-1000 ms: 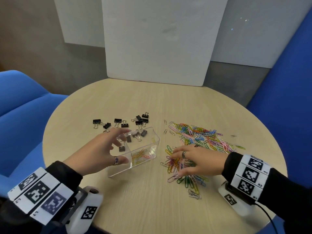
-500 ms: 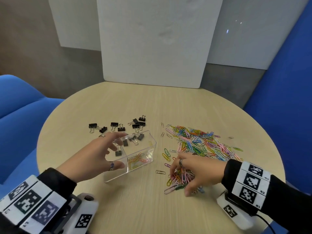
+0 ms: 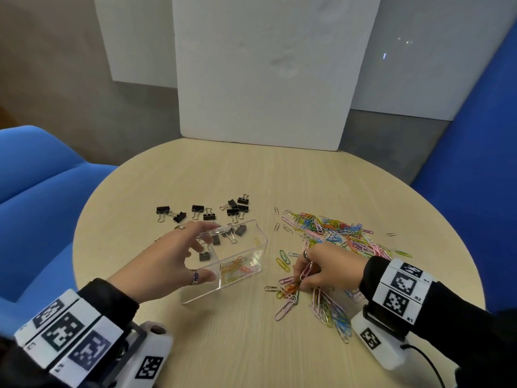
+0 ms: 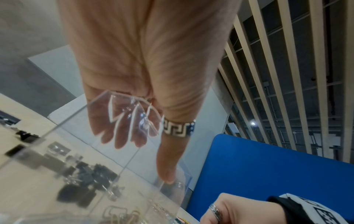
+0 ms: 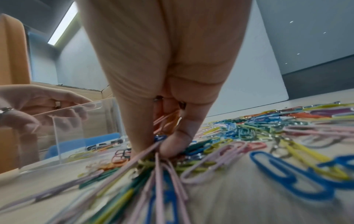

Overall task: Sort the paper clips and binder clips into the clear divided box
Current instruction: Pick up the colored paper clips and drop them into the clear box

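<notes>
The clear divided box [image 3: 201, 292] stands on the round table [image 3: 237, 345], left of centre. My left hand [image 3: 208, 250] holds it, fingers over the far rim and thumb on the near wall [image 4: 166, 174]. Black binder clips [image 3: 204, 256] lie in its far compartment and coloured paper clips [image 3: 237, 270] in its right one. More binder clips [image 3: 207, 212] lie loose beyond the box. A heap of paper clips [image 3: 335, 233] spreads to the right. My right hand [image 3: 306, 275] pinches a bunch of paper clips [image 5: 162, 125] just above the table, right of the box [image 5: 76, 128].
A white foam board [image 3: 265, 79] stands upright at the table's far edge. Blue chairs flank the table on the left [image 3: 36, 191] and the right [image 3: 475, 163]. Loose paper clips [image 3: 330, 312] trail toward the near right edge.
My right hand raked paper clips out of the heap toward me, then closed its fingers on a bunch. My left hand kept its hold on the box.
</notes>
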`<state>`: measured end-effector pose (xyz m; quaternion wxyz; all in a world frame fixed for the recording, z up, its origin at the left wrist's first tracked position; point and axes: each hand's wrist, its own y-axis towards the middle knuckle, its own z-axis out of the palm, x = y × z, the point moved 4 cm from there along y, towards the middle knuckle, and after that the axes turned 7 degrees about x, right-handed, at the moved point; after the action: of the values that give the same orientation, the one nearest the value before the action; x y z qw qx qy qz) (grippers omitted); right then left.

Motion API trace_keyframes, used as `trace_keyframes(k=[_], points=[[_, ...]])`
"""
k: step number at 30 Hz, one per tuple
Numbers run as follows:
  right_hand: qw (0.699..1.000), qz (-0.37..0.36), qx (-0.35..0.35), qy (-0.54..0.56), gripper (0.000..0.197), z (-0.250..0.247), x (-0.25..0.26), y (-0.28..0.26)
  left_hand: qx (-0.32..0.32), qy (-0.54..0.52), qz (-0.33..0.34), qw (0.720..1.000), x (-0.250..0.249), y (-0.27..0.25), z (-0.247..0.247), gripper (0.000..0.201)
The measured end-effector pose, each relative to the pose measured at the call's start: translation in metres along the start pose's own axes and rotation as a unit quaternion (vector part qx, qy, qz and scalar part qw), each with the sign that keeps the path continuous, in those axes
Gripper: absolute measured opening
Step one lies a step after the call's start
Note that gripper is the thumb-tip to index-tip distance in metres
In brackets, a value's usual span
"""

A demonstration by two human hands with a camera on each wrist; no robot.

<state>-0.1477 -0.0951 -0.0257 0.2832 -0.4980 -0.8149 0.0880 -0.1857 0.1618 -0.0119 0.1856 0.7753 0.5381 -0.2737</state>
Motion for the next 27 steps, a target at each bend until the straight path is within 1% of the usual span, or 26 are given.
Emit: trace_keyframes(k=[3, 6, 9, 13, 16, 18, 23, 25, 27], points=[[1.0, 0.003, -0.012, 0.021, 0.018, -0.007, 0.001, 0.0, 0.002, 0.001, -0.003, 1.0, -0.001, 0.0, 0.0, 0.074], [0.999, -0.012, -0.042, 0.022, 0.013, -0.026, 0.012, 0.0, 0.002, -0.001, -0.003, 1.0, -0.001, 0.0, -0.001, 0.074], [0.995, -0.046, -0.082, 0.026, 0.006, -0.049, 0.036, 0.001, 0.001, 0.004, -0.003, 1.0, -0.003, 0.0, -0.001, 0.074], [0.986, -0.103, -0.126, 0.023, 0.009, -0.067, 0.076, 0.011, 0.004, 0.004, -0.005, 1.0, -0.005, -0.001, -0.001, 0.075], [0.985, -0.114, -0.124, -0.041, 0.017, -0.06, 0.097, 0.023, 0.004, 0.004, -0.005, 1.0, -0.005, -0.001, -0.002, 0.076], [0.983, -0.124, -0.113, -0.073, 0.019, -0.05, 0.104, 0.03, 0.003, 0.002, -0.004, 1.0, -0.006, -0.001, -0.002, 0.076], [0.977, -0.132, -0.12, -0.117, 0.022, -0.038, 0.107, 0.033, 0.0, 0.002, -0.001, 1.0, -0.006, -0.001, -0.003, 0.076], [0.978, -0.135, -0.108, -0.117, 0.029, -0.034, 0.105, 0.032, 0.0, 0.002, -0.001, 1.0, -0.006, -0.001, -0.003, 0.076], [0.98, -0.145, -0.102, -0.09, 0.034, -0.035, 0.101, 0.028, 0.001, 0.001, 0.0, 1.0, -0.005, -0.001, -0.003, 0.076]])
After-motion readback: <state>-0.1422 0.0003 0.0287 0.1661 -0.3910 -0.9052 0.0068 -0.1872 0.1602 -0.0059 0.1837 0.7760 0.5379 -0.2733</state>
